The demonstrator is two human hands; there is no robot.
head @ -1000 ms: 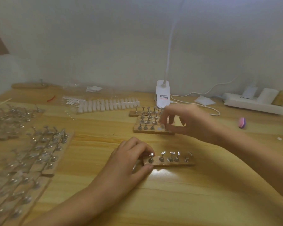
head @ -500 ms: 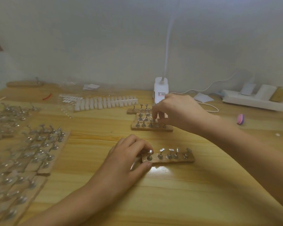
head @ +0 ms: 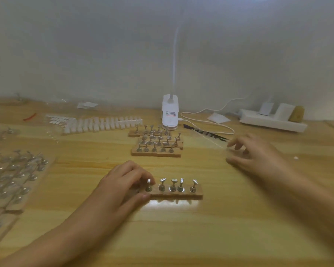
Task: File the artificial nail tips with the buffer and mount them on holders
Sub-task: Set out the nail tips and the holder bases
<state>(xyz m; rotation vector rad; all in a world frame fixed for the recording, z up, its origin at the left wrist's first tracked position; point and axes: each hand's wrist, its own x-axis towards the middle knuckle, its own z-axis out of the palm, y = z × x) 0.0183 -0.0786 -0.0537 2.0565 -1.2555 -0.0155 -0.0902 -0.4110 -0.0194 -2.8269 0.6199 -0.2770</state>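
A wooden holder strip (head: 181, 195) with several metal nail stands lies near the middle of the table. My left hand (head: 121, 186) grips its left end, thumb on the front edge and fingers curled over the first stand. Off to the right, my right hand (head: 258, 157) hovers low over the table with fingers loosely spread and nothing in it. Behind the strip sits a stack of more holder strips (head: 156, 146). Rows of white nail tips (head: 102, 123) lie further back on the left. A dark striped file (head: 204, 132) lies beyond my right hand's fingers.
A white lamp base (head: 169, 116) with a cable (head: 206, 122) stands at the back by the wall. At the back right sits a white power strip (head: 272, 121) with plugs in it. Many more stands on strips (head: 15, 174) crowd the left side of the table.
My right hand has left the stack of holder strips and moved right and toward me, opening its fingers. My left hand stays on the strip's end.
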